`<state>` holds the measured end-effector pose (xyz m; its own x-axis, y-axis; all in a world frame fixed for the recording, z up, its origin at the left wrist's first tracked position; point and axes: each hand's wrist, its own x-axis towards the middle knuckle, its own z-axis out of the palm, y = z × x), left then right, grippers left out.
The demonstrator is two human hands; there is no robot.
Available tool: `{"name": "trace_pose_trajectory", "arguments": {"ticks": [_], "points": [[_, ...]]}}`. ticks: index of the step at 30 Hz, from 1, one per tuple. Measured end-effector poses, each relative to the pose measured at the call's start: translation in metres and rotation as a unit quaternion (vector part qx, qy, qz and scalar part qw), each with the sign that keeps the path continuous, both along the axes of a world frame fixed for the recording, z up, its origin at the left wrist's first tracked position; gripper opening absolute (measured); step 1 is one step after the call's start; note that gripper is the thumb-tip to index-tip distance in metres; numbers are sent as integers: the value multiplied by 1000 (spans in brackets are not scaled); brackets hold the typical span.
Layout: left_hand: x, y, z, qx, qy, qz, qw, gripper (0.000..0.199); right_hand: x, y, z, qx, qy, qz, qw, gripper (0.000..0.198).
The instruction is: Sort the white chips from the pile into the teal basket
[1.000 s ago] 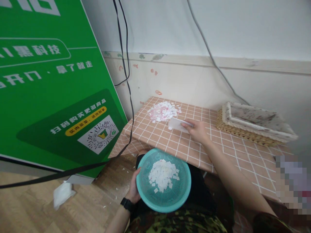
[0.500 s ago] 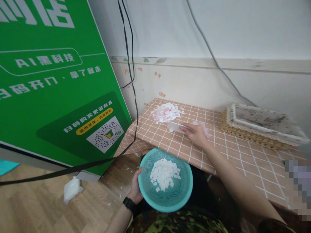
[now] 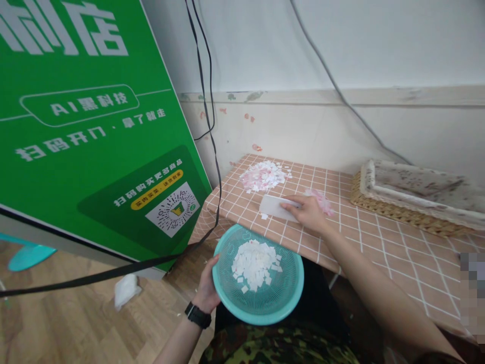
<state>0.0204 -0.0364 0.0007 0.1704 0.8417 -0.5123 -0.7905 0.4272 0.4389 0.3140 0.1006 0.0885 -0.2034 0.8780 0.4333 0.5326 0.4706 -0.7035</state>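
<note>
My left hand (image 3: pixel 208 285) grips the left rim of a turquoise plastic colander (image 3: pixel 258 308), held below the table's front edge over my lap. Inside the colander lies a heap of small white paper squares (image 3: pixel 253 264). On the table, my right hand (image 3: pixel 307 211) holds a flat white card (image 3: pixel 276 206) by its right end, its long side near the cloth. A few white squares (image 3: pixel 264 216) lie at the card's front left corner. Behind it sits a pile of white and pink paper bits (image 3: pixel 265 175). Pink scraps (image 3: pixel 321 201) lie just beyond my right hand.
A checked brown tablecloth (image 3: pixel 382 227) covers the table against the wall. At the right stands a lined wicker basket (image 3: pixel 401 212). A big green sign panel (image 3: pixel 94 151) rises on the left, with a black cable (image 3: pixel 219 177) hanging before it. White plastic (image 3: pixel 127 291) lies on the floor.
The card in my right hand has tilted flatter and moved slightly toward the table's front edge, with squares beside it. The colander has shifted a little and tips slightly more toward me.
</note>
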Motion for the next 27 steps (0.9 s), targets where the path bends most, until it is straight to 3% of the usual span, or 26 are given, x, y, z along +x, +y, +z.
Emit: {"name": "trace_pose_trajectory", "arguments": {"ticks": [5, 11, 16, 22, 24, 27], "points": [[-2, 2, 4, 10, 3, -12, 1000, 22, 1, 5, -2, -49, 56, -51, 996, 32], [-6, 5, 4, 32, -6, -26, 999, 25, 3, 10, -8, -178, 115, -1, 977, 39], [-8, 5, 4, 22, 0, -24, 999, 28, 6, 12, -14, -194, 137, -16, 971, 39], [-8, 4, 6, 13, -9, -33, 999, 28, -5, -2, -8, -302, 126, 164, 931, 41], [-8, 4, 6, 8, -10, -34, 999, 29, -7, -1, -7, -272, 135, 137, 943, 43], [-7, 4, 0, 1, -5, -23, 1000, 26, 0, 10, -10, -135, 127, -32, 982, 43]]}}
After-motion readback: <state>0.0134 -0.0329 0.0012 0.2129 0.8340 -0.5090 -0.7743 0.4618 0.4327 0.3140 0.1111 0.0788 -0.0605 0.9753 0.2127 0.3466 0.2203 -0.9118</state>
